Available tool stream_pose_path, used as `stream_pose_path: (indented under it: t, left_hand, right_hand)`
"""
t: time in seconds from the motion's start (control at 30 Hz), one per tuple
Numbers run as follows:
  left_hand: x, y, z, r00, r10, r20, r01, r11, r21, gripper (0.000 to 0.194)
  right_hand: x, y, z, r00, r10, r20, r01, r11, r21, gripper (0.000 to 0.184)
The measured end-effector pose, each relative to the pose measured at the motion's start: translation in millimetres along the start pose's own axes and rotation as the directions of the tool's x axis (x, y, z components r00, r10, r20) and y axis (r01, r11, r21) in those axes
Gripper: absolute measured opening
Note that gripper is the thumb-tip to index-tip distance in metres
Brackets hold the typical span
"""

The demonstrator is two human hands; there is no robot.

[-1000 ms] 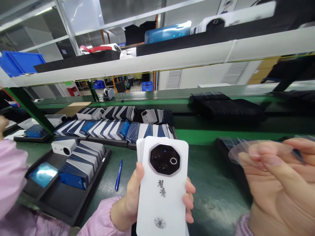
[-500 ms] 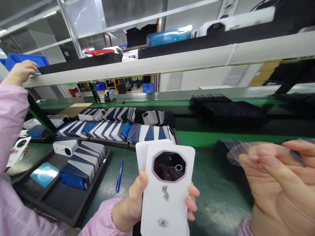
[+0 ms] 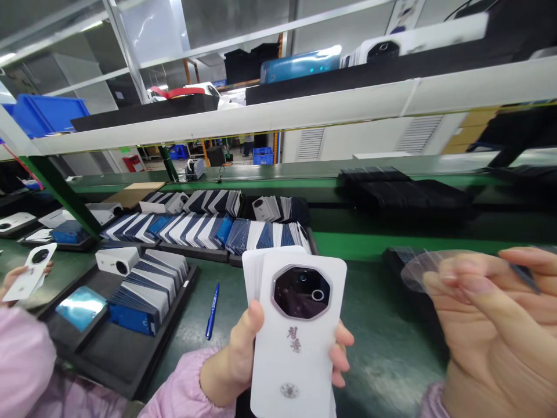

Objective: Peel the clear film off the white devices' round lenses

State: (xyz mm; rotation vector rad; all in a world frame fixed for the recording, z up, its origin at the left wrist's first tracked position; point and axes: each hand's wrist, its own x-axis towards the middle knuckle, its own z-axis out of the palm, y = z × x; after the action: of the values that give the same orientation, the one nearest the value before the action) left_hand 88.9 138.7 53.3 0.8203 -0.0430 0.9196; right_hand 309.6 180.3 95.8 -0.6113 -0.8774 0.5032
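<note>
A co-worker's sleeve [image 3: 26,354] has lowered, left of the covers [image 3: 300,360]; the left grip [image 3: 243,345] still clasps them, the right grip [image 3: 500,313] pinches film [image 3: 415,271] to their right: handwork unchanged.

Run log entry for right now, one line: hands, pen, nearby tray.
left hand: holding white panels | right hand: pinching clear film | blue pen: lying on green bench | black tray: left of blue pen

- White phone back [image 3: 315,351]: two stacked black brush-style Korean letters [image 3: 293,339], the upper apparently "청", the lower unclear.
- Below them: a round seal [image 3: 289,391], its lettering too small to read.
- Blue pen [image 3: 212,312]: tiny marking, illegible.
</note>
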Motion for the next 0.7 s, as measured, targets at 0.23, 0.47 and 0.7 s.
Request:
stream_pose_path:
  t: [0.23,0.47,0.7]
  left_hand:
    - [1,1,-1.3,0.999,-0.026,-0.04,0.025,0.999,-0.021,0.095]
    - [21,3,-21.4,0.913,-0.35,-0.207,0.294,0.92,-0.26,0.079]
    - [34,1,-19.5,0.842,-0.464,-0.274,0.364,0.865,-0.345,0.073]
  right_hand:
    - [-1,-5,5,1.0,0.031,-0.001,-0.031,0.999,-0.01,0.052]
    - [2,-1,10,0.944,0.063,0.324,-0.051,0.998,-0.044,0.044]
    - [0,12,16,0.767,0.233,0.598,-0.177,0.972,-0.152,0.043]
